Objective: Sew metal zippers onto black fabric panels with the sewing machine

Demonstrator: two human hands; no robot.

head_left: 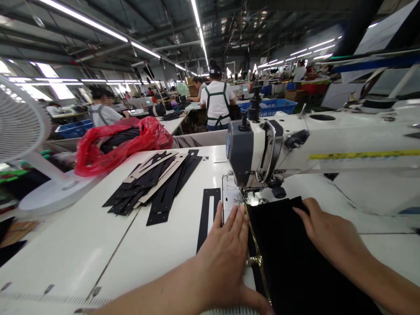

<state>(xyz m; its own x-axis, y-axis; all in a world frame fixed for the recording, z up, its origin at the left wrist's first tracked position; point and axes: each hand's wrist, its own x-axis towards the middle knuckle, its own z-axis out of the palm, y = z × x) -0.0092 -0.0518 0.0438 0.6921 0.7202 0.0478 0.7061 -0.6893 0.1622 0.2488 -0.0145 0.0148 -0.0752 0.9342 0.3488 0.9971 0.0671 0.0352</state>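
Mid-seam, by the look of it: black fabric panel (295, 258) lies flat on the sewing table (98, 245), far edge under the sewing machine (262, 148) needle area at 12 o'clock. Left hand (226, 258) flat, fingers spread, pressing beside the gold zipper (257, 258) on the panel's 9 o'clock edge. Right hand (331, 238) open, palm down on the cloth at 2 o'clock; neither grips anything. Next move likely calls for steady, even feeding with the zipper edge kept straight. Containers: red plastic bag (121, 144) at 10 o'clock holds dark material, unclear what; blue crate (275, 106) far at 12, contents not visible. Loose black strips (157, 183) piled between.
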